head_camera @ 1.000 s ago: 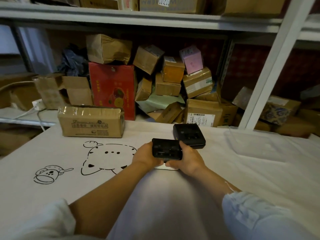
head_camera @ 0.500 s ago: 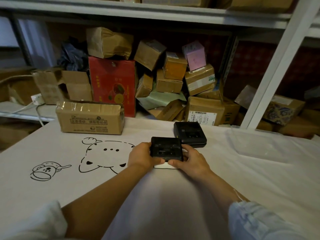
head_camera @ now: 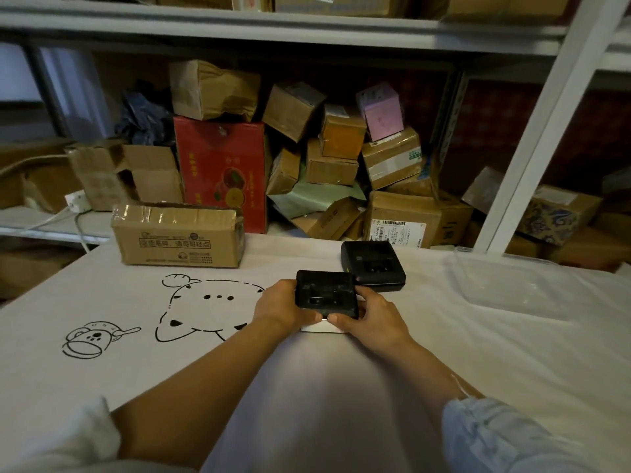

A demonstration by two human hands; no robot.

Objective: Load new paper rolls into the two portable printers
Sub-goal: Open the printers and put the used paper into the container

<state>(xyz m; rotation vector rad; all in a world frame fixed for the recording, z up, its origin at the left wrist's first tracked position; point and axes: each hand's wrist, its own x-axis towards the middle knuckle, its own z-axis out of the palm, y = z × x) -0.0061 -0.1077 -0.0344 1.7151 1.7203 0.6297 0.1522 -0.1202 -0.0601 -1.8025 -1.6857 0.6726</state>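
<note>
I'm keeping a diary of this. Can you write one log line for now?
left hand: holds near printer | right hand: holds it too | far printer: on table, untouched

Taped brown carton (head_camera: 177, 235) at the table's far edge — front panel printed "请哥哥轻点"; characters before it too blurred to read. Shipping label (head_camera: 397, 232) on the shelf box behind the printers — barcode and "T04-00" partly legible. Other box markings unreadable.

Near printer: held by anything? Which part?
Both hands hold the near printer: left hand on its left side, right hand on its right side, thumbs at the front edge.
</note>
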